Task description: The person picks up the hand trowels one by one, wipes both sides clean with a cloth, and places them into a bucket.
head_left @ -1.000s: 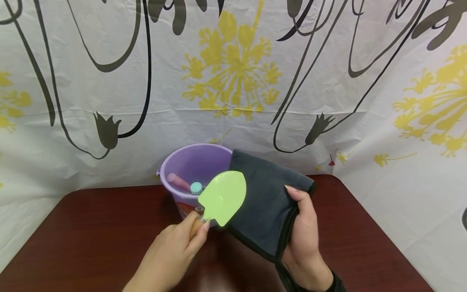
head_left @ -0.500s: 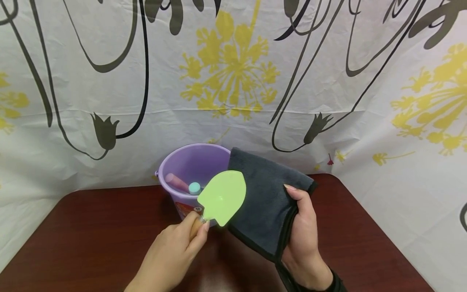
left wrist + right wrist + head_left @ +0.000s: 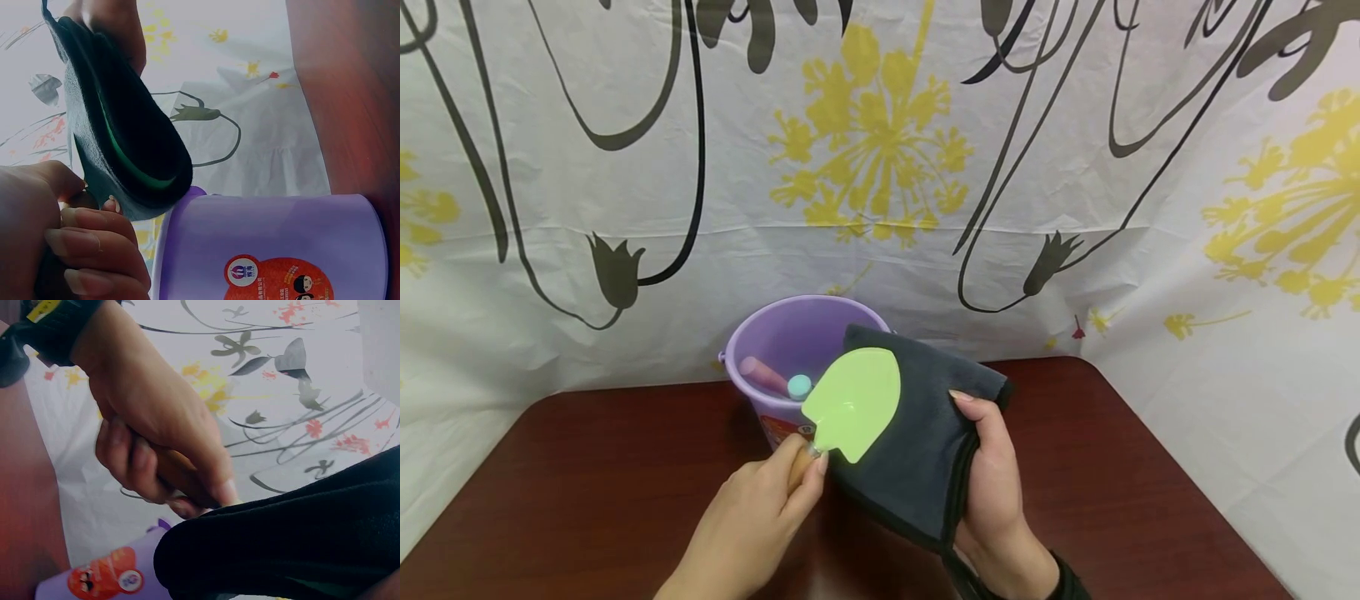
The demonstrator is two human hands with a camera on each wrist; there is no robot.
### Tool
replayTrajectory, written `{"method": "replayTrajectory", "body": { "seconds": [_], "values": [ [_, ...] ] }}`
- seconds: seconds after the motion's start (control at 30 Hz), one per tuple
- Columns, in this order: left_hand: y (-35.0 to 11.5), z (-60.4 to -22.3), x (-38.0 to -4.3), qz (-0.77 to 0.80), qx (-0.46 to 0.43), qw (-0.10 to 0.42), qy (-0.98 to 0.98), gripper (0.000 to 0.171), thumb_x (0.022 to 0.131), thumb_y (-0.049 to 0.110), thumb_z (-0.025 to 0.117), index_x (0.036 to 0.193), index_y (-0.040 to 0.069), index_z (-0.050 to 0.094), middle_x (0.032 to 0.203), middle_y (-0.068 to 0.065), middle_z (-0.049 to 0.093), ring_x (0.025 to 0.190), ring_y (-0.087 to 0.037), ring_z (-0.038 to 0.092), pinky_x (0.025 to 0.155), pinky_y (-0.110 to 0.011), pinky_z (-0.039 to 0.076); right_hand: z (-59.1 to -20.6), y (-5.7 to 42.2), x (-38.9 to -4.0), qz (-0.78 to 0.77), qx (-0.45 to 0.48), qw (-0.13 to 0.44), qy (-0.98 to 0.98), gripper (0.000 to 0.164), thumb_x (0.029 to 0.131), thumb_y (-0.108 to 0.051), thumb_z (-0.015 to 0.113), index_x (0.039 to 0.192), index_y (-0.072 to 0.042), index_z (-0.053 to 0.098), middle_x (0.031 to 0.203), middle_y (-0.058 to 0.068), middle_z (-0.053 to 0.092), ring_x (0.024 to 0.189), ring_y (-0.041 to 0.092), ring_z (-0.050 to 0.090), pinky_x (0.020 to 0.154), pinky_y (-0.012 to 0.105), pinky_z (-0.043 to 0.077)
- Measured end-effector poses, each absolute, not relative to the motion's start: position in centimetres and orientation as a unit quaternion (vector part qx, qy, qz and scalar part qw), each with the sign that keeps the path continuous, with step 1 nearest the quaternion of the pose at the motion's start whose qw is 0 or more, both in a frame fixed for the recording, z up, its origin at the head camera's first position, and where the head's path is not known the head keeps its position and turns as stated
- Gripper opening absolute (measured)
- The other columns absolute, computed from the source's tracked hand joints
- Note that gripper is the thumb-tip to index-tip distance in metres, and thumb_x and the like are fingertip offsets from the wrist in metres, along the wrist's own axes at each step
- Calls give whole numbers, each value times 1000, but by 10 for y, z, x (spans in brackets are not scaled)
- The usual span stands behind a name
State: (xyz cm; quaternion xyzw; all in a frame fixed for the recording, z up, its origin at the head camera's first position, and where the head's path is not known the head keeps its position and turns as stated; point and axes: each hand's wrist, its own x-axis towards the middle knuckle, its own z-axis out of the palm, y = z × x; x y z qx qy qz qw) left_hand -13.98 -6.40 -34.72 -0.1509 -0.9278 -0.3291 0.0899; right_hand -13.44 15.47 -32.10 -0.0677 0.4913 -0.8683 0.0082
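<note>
My left hand (image 3: pixel 745 517) grips the wooden handle (image 3: pixel 802 467) of a small shovel with a light green blade (image 3: pixel 853 404). A folded dark grey cloth (image 3: pixel 917 450) with black edging is held in my right hand (image 3: pixel 1000 492), thumb on its front face. In the head view the blade lies over the cloth's left part; whether they touch behind it I cannot tell. The left wrist view shows the cloth (image 3: pixel 125 125) folded in layers beside my curled left fingers (image 3: pixel 94 250). Brown handle (image 3: pixel 178 472) shows between the left fingers in the right wrist view.
Behind the cloth and shovel stands a purple bucket (image 3: pixel 745 333) on a dark red-brown table (image 3: pixel 587 483). Inside it are a pink tube-like item (image 3: pixel 763 375) and something with a turquoise cap (image 3: pixel 800 387). A white patterned curtain (image 3: pixel 880 267) hangs behind the table.
My right hand has brought the cloth left and slightly down, so more of it lies behind the blade. The left hand and shovel have shifted only slightly.
</note>
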Motion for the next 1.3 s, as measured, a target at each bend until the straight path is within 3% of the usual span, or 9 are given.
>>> {"method": "replayTrajectory", "body": {
  "seconds": [0.17, 0.33, 0.53, 0.63, 0.77, 0.9, 1.1, 1.3],
  "values": [
    [-65, -346, -136, -317, -157, 111, -929, 32, 100, 34, 63, 77, 26, 42, 59, 15, 25, 52, 2, 29, 53, -20, 31, -324, 139, -131, -864, -33, 66, 498, 39, 107, -36, 26, 125, -16, 54, 118, -3, 62, 105, 13, 65, 96, 35, 55],
    [-65, -347, -132, -303, -171, 128, -929, 34, 98, 33, 65, 76, 25, 41, 60, 16, 22, 51, 3, 26, 50, -19, 27, -331, 130, -129, -863, -39, 128, 488, 47, 107, -41, 24, 139, -11, 40, 125, -1, 58, 112, 14, 62, 100, 37, 52],
    [-66, -346, -132, -299, -172, 117, -932, 34, 99, 34, 64, 76, 25, 41, 60, 14, 23, 50, 2, 26, 50, -20, 26, -336, 128, -129, -866, -56, 148, 475, 56, 107, -43, 18, 149, -10, 31, 133, -2, 56, 117, 15, 62, 102, 38, 51],
    [-66, -346, -132, -304, -172, 112, -930, 34, 99, 35, 64, 75, 25, 41, 59, 14, 23, 50, 2, 26, 50, -20, 26, -337, 127, -130, -866, -61, 144, 475, 58, 106, -44, 15, 151, -10, 28, 136, -2, 55, 120, 15, 61, 104, 39, 50],
    [-64, -345, -132, -321, -162, 64, -931, 34, 100, 36, 62, 76, 25, 41, 58, 13, 26, 50, 1, 29, 50, -20, 28, -340, 128, -132, -866, -63, 135, 476, 58, 106, -44, 14, 153, -11, 26, 138, -3, 52, 123, 13, 58, 106, 39, 49],
    [-62, -345, -131, -332, -163, 31, -928, 33, 101, 39, 59, 77, 25, 43, 57, 13, 28, 49, 0, 32, 50, -20, 31, -344, 129, -134, -868, -60, 117, 479, 54, 107, -42, 13, 148, -13, 32, 134, -5, 54, 121, 10, 59, 104, 36, 50],
    [-58, -349, -132, -341, -191, 33, -920, 34, 102, 43, 56, 77, 25, 42, 57, 13, 27, 49, 0, 31, 50, -20, 31, -346, 132, -137, -872, -58, 65, 482, 46, 108, -39, 15, 136, -17, 45, 129, -6, 58, 119, 10, 58, 104, 34, 49],
    [-56, -352, -132, -351, -224, 29, -909, 32, 103, 43, 55, 80, 25, 43, 58, 15, 27, 48, 1, 27, 50, -20, 31, -342, 134, -136, -872, -54, -9, 487, 41, 108, -32, 16, 128, -16, 49, 127, -6, 58, 120, 9, 59, 105, 29, 49]
  ]
}}
